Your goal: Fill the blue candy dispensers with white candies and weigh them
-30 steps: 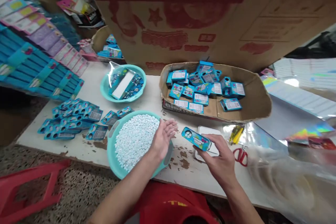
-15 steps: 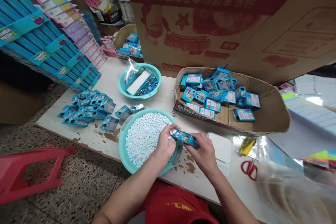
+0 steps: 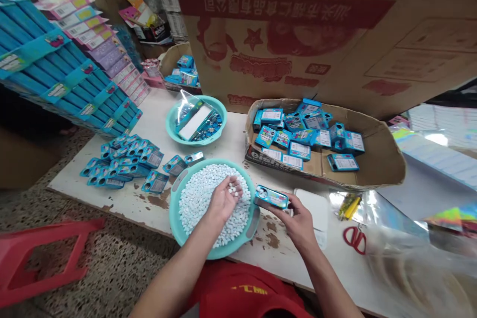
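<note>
Palm up and cupped, my left hand (image 3: pixel 223 199) holds several small white candies (image 3: pixel 234 189) above the teal basin (image 3: pixel 173 214). A heap of the same pale candies (image 3: pixel 199 198) fills that basin. My right hand (image 3: pixel 299 219) grips one end of a small blue candy box (image 3: pixel 273 198) just past the basin's right rim. The box lies on its side, tilted, with its round hole facing up toward the left; white candies show in the hole. A gap separates my left fingers from the box.
Blue boxes (image 3: pixel 122 161) lie grouped at left, beside tall stacked cartons (image 3: pixel 74 69). A smaller teal bowl (image 3: pixel 175 134) holds blue pieces and a packet. Several blue boxes sit in the cardboard tray (image 3: pixel 383 159). Red scissors (image 3: pixel 355 239) and a red stool (image 3: pixel 74 253) flank the work area.
My left hand has drawn back from the box's hole, leftward over the basin, candies still in its palm. The box in my right hand has turned so the hole faces more upward.
</note>
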`<state>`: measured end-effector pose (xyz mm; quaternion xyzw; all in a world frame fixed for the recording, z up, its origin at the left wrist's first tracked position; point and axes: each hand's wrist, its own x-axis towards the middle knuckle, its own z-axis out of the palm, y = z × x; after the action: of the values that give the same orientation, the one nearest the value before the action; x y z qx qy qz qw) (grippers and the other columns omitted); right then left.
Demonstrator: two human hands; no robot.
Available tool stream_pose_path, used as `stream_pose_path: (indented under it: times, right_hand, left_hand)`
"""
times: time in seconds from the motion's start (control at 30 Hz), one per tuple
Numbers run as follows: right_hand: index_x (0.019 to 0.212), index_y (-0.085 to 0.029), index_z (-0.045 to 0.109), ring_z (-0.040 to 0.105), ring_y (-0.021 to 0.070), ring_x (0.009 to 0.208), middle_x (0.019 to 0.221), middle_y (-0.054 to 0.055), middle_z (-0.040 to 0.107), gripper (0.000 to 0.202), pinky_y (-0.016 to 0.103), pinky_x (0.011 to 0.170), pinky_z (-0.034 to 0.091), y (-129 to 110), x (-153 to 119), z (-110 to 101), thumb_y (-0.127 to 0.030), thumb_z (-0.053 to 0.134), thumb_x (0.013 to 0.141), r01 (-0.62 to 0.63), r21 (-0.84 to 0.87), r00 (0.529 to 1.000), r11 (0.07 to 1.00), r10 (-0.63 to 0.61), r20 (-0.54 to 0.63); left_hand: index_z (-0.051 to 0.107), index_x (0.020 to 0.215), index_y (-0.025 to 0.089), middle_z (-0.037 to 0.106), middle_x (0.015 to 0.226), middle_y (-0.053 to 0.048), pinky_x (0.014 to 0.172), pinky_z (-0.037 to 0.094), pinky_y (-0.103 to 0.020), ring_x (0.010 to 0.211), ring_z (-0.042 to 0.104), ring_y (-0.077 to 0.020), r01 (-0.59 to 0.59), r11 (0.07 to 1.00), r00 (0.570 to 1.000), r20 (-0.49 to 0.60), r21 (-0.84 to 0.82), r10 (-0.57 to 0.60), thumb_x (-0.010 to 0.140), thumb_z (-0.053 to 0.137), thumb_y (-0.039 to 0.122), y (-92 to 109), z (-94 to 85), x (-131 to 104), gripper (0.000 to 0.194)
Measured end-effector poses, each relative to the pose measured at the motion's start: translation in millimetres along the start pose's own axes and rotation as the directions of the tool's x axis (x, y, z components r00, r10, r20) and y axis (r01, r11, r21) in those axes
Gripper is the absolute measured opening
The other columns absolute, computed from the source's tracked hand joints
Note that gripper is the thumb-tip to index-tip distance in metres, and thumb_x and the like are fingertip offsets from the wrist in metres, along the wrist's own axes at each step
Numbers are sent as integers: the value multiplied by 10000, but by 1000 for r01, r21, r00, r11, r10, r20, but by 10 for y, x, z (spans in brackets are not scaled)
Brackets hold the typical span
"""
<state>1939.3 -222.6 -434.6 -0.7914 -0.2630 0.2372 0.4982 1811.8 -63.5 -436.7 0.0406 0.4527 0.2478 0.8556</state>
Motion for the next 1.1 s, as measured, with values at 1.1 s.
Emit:
stream_pose_path:
  times: [1.1]
  right_hand:
    - [989, -171, 636, 610, 248, 926, 1022, 103, 672, 552, 433, 808, 503, 1534, -751, -1246, -619, 617, 666, -361, 130, 759, 923, 372, -534]
  left_hand:
    - [622, 775, 94, 583, 699, -48, 481, 476, -142, 569, 564, -79, -160, 930, 971, -115, 332, 208, 804, 495, 76, 217, -219, 177, 131]
